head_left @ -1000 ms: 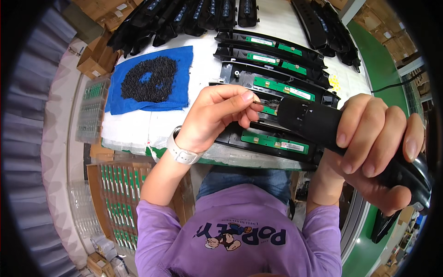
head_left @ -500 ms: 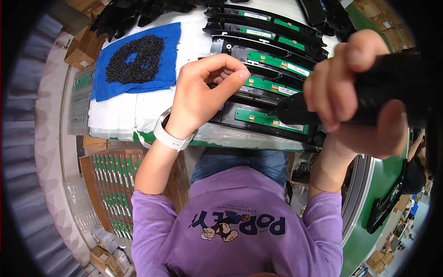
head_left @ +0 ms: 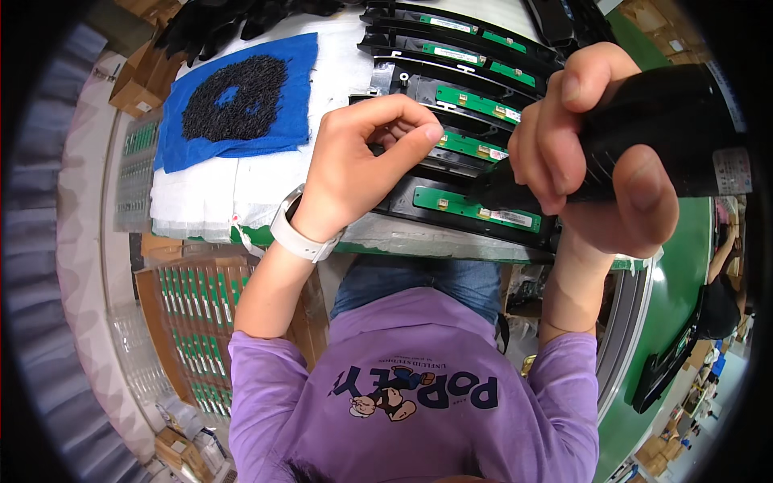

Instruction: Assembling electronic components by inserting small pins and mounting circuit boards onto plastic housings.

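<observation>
My right hand (head_left: 592,153) is wrapped round a black electric screwdriver (head_left: 652,133). Its tapered nose points left, over the green circuit board (head_left: 439,200) in the nearest black plastic strip (head_left: 394,201); whether the bit touches anything is hidden. Thumb and forefinger of my left hand (head_left: 362,157) are pinched above the left part of the strips, beside another green board (head_left: 471,146). Anything between those fingertips is too small to make out. More black strips (head_left: 386,40) with green boards lie in a row behind.
Left of the strips, a blue cloth (head_left: 299,101) carries a heap of small black screws (head_left: 209,109) on the white-covered table (head_left: 189,197). Black parts (head_left: 233,20) are piled at the back. Below the table's left side stands a box of circuit boards (head_left: 193,298).
The screwdriver and my right hand have shifted slightly left, and more of the tool's body shows. My left hand keeps its pinch, nearly unmoved.
</observation>
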`<move>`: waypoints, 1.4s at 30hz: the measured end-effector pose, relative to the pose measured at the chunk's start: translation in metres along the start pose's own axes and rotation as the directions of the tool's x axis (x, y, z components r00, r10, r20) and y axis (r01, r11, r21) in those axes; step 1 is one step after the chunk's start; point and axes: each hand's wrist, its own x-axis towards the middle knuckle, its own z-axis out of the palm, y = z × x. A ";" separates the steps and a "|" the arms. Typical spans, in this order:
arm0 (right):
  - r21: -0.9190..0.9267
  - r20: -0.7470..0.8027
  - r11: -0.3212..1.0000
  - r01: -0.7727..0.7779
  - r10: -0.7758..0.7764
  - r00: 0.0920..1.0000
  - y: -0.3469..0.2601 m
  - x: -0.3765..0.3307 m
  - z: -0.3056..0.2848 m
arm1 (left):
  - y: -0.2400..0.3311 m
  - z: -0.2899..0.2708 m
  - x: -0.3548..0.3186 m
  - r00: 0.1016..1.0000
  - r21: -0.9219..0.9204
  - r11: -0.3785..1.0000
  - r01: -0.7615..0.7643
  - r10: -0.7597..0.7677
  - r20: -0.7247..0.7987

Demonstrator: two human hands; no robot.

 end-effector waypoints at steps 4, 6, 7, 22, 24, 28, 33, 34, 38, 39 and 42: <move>-0.034 -0.002 0.999 -0.038 0.038 0.999 0.002 -0.001 0.003 | -0.001 0.001 0.001 1.000 -0.003 1.000 0.000 0.000 0.003; -0.046 0.002 0.997 -0.056 0.056 0.998 0.009 0.004 0.004 | -0.002 0.000 0.002 0.999 0.008 0.999 -0.034 0.034 0.004; -0.057 -0.001 0.996 -0.065 0.065 0.998 0.008 0.004 0.003 | 0.000 0.000 0.001 0.999 0.006 0.999 -0.036 0.036 0.005; 0.056 0.047 0.997 -0.061 0.059 0.997 0.005 0.000 -0.004 | -0.003 0.001 -0.001 0.999 -0.069 0.998 -0.004 0.001 -0.049; 0.265 0.198 0.959 0.097 -0.152 0.968 0.012 0.007 -0.016 | -0.001 -0.001 -0.003 0.999 -0.047 0.998 -0.040 0.039 -0.008; 0.479 -0.053 0.847 0.232 -0.237 0.970 -0.002 0.003 -0.028 | 0.004 -0.008 -0.001 0.969 0.113 0.964 -0.239 0.230 0.090; 0.515 -0.118 0.818 0.257 -0.230 0.966 -0.003 -0.002 -0.031 | 0.006 -0.007 0.000 0.921 0.209 0.899 -0.384 0.356 0.160; 0.504 -0.126 0.826 0.254 -0.220 0.967 -0.002 -0.002 -0.031 | 0.005 -0.007 -0.001 0.921 0.210 0.900 -0.383 0.355 0.160; 0.502 -0.102 0.831 0.239 -0.217 0.971 -0.001 -0.001 -0.028 | 0.003 -0.008 0.000 0.932 0.186 0.917 -0.352 0.324 0.165; 0.510 -0.098 0.826 0.240 -0.221 0.970 0.000 -0.001 -0.027 | 0.004 -0.010 -0.001 0.933 0.174 0.923 -0.343 0.313 0.176; 0.533 -0.114 0.815 0.228 -0.198 0.974 -0.001 -0.001 -0.028 | 0.006 -0.017 -0.005 0.969 -0.014 0.994 -0.104 0.104 0.224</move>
